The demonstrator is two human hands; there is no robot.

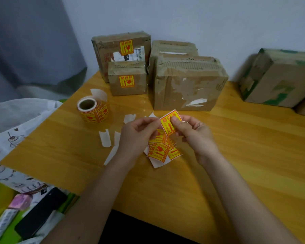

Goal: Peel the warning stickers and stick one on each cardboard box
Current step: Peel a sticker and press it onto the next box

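Both forearms reach forward from the bottom edge and meet over the middle of the wooden table (236, 155), wrists bent slightly inward. The right hand (192, 132) pinches a yellow-and-red warning sticker (168, 123) between thumb and forefinger, its other fingers curled loosely beneath. The left hand (137, 134) closes its fingertips on the sticker's left edge, where a bit of white backing shows; whether the sticker is already free of its backing cannot be told. The sticker is tilted, printed face toward the camera, held just above the table. Directly below the hands lies a small pile of loose stickers (163, 149) on white backing, partly hidden by the left hand. Curled white backing scraps (105, 139) lie scattered just left of the hands. Further left and back stands the sticker roll (93, 110), a strip of empty liner curling up from it. Along the wall, a small cardboard box (128, 78) and a taller box (120, 50) behind it each carry a sticker on the front. The large worn box (188, 85) just beyond the hands shows none, and neither does the green-printed box (278, 78) at far right.
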